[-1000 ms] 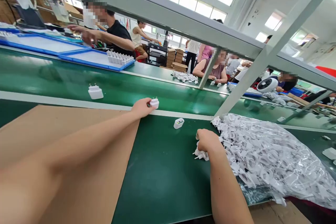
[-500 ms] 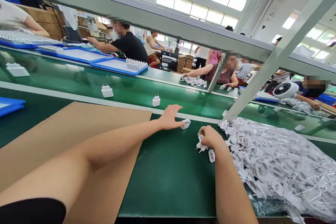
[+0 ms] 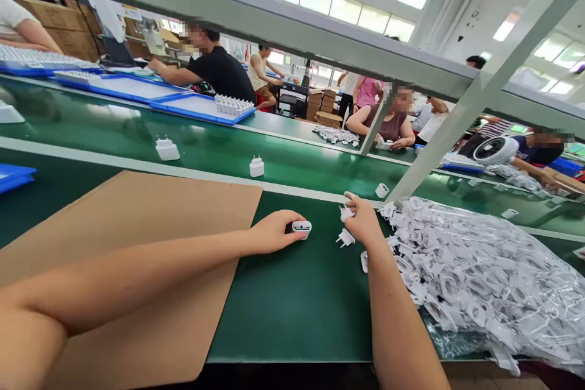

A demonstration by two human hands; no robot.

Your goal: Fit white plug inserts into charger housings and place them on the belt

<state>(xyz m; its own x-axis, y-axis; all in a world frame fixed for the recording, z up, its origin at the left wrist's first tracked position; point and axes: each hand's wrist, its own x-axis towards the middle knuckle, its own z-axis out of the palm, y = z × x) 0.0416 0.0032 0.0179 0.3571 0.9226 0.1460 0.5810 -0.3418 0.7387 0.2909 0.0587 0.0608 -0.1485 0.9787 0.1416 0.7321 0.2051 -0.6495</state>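
Note:
My left hand is closed around a white charger housing, thumb and fingers on its sides. The housing's open end faces up and shows parts inside. To the right, my right hand pinches a white two-pin plug cap, its pins pointing left. A loose plug cap lies on the green bench just below that hand. Another white piece sits beside my right wrist, partly hidden by it.
A plastic bag of white plug caps covers the bench's right side. Brown cardboard lies under my left arm. Beyond a pale rail, chargers stand on the green conveyor. A slanted metal post rises ahead. Co-workers sit across.
My left hand has closed on the charger housing and drawn it left and nearer. My right hand has lifted a plug cap away from the loose ones. Chargers on the conveyor have shifted left.

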